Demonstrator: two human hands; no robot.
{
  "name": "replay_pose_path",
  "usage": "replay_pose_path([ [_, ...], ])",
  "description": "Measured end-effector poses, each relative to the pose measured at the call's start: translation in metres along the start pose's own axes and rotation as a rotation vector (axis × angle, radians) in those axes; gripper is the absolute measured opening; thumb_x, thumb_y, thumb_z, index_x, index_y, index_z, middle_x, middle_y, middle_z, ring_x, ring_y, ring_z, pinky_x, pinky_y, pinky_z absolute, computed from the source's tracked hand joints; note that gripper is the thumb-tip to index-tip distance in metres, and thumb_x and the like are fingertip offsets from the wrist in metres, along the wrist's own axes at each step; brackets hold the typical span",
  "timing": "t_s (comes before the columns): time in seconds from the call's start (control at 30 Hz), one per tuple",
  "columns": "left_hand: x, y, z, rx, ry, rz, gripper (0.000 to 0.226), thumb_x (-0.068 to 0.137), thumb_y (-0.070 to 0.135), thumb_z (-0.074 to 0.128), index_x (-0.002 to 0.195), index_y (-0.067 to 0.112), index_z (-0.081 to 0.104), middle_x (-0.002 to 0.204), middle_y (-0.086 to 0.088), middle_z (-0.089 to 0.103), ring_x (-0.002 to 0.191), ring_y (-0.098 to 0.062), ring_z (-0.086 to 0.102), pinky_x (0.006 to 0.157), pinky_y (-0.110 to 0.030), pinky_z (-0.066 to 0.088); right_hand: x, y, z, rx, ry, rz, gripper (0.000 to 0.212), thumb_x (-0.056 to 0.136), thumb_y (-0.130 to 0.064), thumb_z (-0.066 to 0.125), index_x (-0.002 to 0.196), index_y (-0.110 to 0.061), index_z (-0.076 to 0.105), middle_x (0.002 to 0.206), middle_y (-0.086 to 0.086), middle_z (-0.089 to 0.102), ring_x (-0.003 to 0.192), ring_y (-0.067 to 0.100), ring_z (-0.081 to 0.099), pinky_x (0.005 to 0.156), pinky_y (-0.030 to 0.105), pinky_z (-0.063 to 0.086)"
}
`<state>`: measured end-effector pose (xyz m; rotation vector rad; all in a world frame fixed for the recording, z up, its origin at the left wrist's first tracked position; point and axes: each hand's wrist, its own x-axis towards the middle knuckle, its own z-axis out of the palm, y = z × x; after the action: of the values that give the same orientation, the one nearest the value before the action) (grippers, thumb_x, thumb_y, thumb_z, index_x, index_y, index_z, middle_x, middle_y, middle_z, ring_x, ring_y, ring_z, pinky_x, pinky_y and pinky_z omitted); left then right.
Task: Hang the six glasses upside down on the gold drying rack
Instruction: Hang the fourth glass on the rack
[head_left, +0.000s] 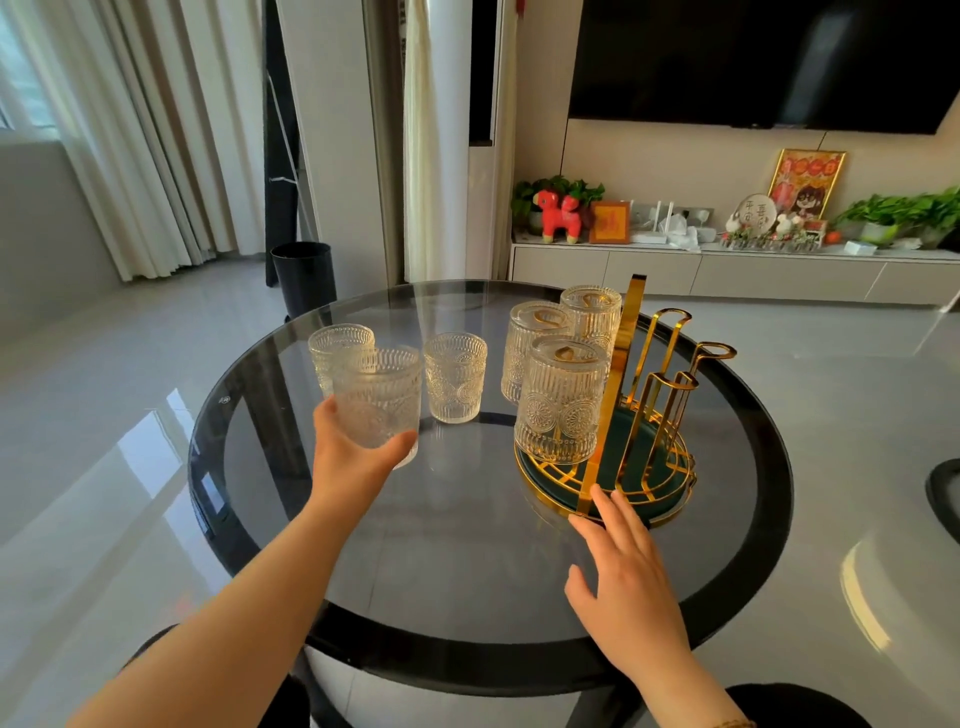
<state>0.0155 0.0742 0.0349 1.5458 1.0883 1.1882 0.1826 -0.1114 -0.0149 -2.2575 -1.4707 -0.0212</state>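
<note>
Three upturned glasses (561, 400) on rack (618, 395)

left hand (353, 457) gripping glass (376, 402), three glasses on gold rack (631, 415)

A round smoked-glass worktop (467, 561) with a black rim is filling the foreground. A black bin (303, 275) is standing on the grey floor beside pale curtains (156, 130). A dark television (769, 57) is hanging above a low cabinet (649, 267) that is carrying a red toy animal (558, 215), potted plants (904, 215) and a framed picture (805, 182).
</note>
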Motion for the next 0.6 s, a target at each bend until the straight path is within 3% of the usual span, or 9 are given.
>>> replay_pose_path([
  [0.1, 0.006, 0.035, -0.003, 0.051, -0.074, 0.151, 0.079, 0.063, 0.015, 0.076, 0.125, 0.014, 0.027, 0.115, -0.001, 0.043, 0.104, -0.016, 0.044, 0.088, -0.027, 0.035, 0.0, 0.0, -0.001, -0.02, 0.006, 0.009, 0.047, 0.09, -0.032, 0.046, 0.135, -0.027, 0.031, 0.154, -0.003, 0.008, 0.141, 0.017, -0.002, 0.109, 0.029, 0.002],
  [0.23, 0.011, 0.084, 0.0, 0.179, -0.18, 0.355, 0.074, 0.061, 0.018, 0.077, 0.119, 0.02, 0.031, 0.096, 0.017, 0.046, 0.088, 0.0, 0.047, 0.072, -0.011, 0.034, 0.0, 0.001, 0.0, -0.019, 0.024, 0.011, 0.047, 0.091, -0.031, 0.044, 0.135, -0.025, 0.029, 0.154, -0.001, 0.006, 0.141, 0.018, -0.004, 0.104, 0.028, -0.006],
  [0.33, 0.016, 0.12, 0.009, 0.292, -0.234, 0.464, 0.077, 0.059, 0.019, 0.077, 0.12, 0.019, 0.031, 0.09, 0.021, 0.042, 0.086, -0.006, 0.046, 0.058, -0.003, 0.035, 0.0, 0.002, 0.0, 0.007, 0.019, 0.014, 0.047, 0.091, -0.031, 0.043, 0.136, -0.025, 0.028, 0.155, 0.0, 0.004, 0.141, 0.018, -0.005, 0.108, 0.03, -0.004],
  [0.43, 0.018, 0.157, 0.019, 0.436, -0.306, 0.597, 0.078, 0.057, 0.021, 0.078, 0.12, 0.019, 0.033, 0.088, 0.021, 0.042, 0.087, -0.012, 0.045, 0.058, -0.008, 0.033, 0.0, 0.003, 0.0, 0.052, 0.018, 0.004, 0.047, 0.091, -0.03, 0.045, 0.135, -0.025, 0.029, 0.155, 0.001, 0.004, 0.141, 0.019, -0.005, 0.113, 0.034, 0.002],
  [0.6, 0.02, 0.209, 0.046, 0.674, -0.401, 0.725, 0.082, 0.056, 0.024, 0.078, 0.124, 0.02, 0.033, 0.101, 0.008, 0.044, 0.092, -0.015, 0.042, 0.076, -0.026, 0.035, 0.002, 0.006, 0.001, 0.087, 0.009, -0.022, 0.044, 0.091, -0.031, 0.044, 0.133, -0.026, 0.032, 0.155, 0.0, 0.002, 0.141, 0.018, -0.006, 0.11, 0.031, -0.002],
])
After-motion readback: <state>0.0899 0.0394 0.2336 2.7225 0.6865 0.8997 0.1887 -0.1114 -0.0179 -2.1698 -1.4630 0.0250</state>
